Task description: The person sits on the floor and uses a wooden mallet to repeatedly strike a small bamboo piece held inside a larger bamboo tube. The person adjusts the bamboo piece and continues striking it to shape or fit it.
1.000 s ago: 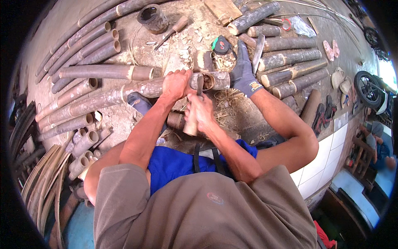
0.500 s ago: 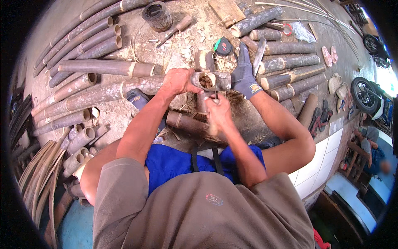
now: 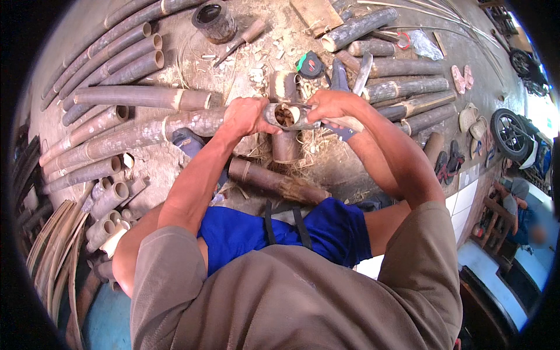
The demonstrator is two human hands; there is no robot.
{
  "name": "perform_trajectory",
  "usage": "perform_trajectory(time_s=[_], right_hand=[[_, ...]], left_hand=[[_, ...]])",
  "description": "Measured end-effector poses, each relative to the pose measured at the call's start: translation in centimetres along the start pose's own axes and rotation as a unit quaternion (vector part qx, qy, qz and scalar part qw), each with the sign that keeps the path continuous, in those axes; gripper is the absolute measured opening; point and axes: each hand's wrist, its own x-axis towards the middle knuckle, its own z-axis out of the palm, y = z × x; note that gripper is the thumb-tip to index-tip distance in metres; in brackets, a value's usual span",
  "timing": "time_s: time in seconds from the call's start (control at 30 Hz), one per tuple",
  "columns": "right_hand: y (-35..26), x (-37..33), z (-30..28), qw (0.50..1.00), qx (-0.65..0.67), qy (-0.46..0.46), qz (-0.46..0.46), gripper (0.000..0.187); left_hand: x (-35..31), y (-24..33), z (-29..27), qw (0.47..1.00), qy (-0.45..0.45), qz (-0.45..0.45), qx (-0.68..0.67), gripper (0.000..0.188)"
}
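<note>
A long bamboo pole [image 3: 146,129] lies across in front of me, its right part resting over a short bamboo piece [image 3: 284,147]. My left hand [image 3: 247,116] is wrapped round the pole just left of a hole [image 3: 286,115] cut in its upper side. Pale brown chips show inside that hole. In my right hand [image 3: 330,107], at the hole's right side, is a knife with a pale wooden handle [image 3: 350,123]. Its thin blade points left to the hole's rim; the tip is hard to make out. My foot in a grey sock [image 3: 340,77] is beyond the right hand.
More bamboo poles [image 3: 408,69] lie to the right and bamboo tubes [image 3: 140,69] at far left. A tape measure [image 3: 310,65], a wooden-handled chisel [image 3: 252,31] and a dark pot [image 3: 214,22] stand or lie beyond. A loose bamboo length [image 3: 274,179] is near my legs.
My right hand with the knife has swung from the hole's near side up to its right side, the handle now pointing right. My left hand keeps its hold on the pole.
</note>
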Motion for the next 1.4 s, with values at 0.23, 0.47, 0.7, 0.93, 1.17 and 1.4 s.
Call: perform_trajectory(time_s=[0.23, 0.47, 0.7, 0.93, 1.17, 1.4], right_hand=[[1.4, 4.1, 8.9, 0.972, -0.112, 0.187, -0.093, 0.037], [-3.0, 0.5, 16.4, 0.747, 0.656, 0.077, -0.076, 0.028], [-9.0, 6.3, 15.3, 0.361, 0.918, 0.084, -0.144, 0.031], [-4.6, -7.8, 19.7, 0.724, 0.634, 0.267, -0.050, 0.056], [0.8, -11.7, 13.9, 0.954, 0.105, 0.276, -0.050, 0.084], [-1.5, -13.1, -1.2, 0.941, 0.217, 0.127, -0.225, 0.054]], left_hand=[[-0.3, -0.1, -0.1, 0.999, -0.014, -0.019, 0.023, 0.091], [-0.2, -1.0, 1.4, 0.999, 0.007, -0.008, 0.048, 0.087], [-0.5, -1.1, 1.4, 0.999, 0.025, 0.013, 0.016, 0.036], [-1.2, -0.1, 1.2, 0.996, 0.028, -0.024, 0.084, 0.100], [-2.4, 0.8, 1.4, 0.987, 0.161, 0.012, 0.008, 0.089], [2.1, 8.8, -8.1, 0.937, 0.147, 0.153, -0.276, 0.064]])
